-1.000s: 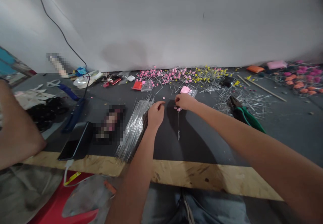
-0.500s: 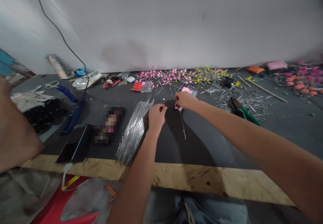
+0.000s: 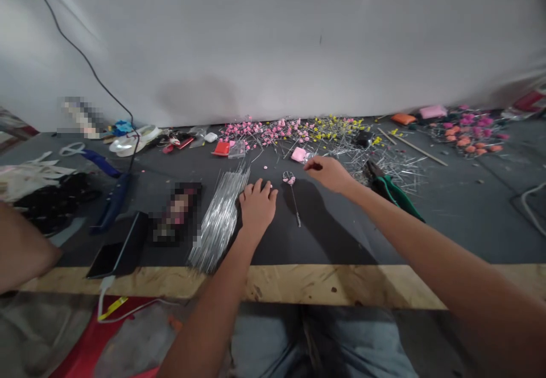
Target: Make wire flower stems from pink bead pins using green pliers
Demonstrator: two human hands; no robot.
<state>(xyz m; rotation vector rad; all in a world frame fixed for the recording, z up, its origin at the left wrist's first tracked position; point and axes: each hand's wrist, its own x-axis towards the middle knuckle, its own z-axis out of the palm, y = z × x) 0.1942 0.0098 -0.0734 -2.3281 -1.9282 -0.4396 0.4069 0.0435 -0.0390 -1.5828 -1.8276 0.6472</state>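
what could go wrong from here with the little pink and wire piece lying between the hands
The pink-trimmed wire piece lies unheld between the left hand and right hand, so either might knock it. The small pink bit beyond the left hand looks loose and could get brushed away. The wire bundle lies close beside the left forearm, which could scatter it.

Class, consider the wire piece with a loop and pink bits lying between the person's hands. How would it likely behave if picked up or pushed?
The wire piece would probably feel light: its stem looks very thin. Lifted mid-stem, it may tip loop-first, since the pink bits sit there. Pushed, it would likely slide or swivel, as its wide loop discourages rolling.
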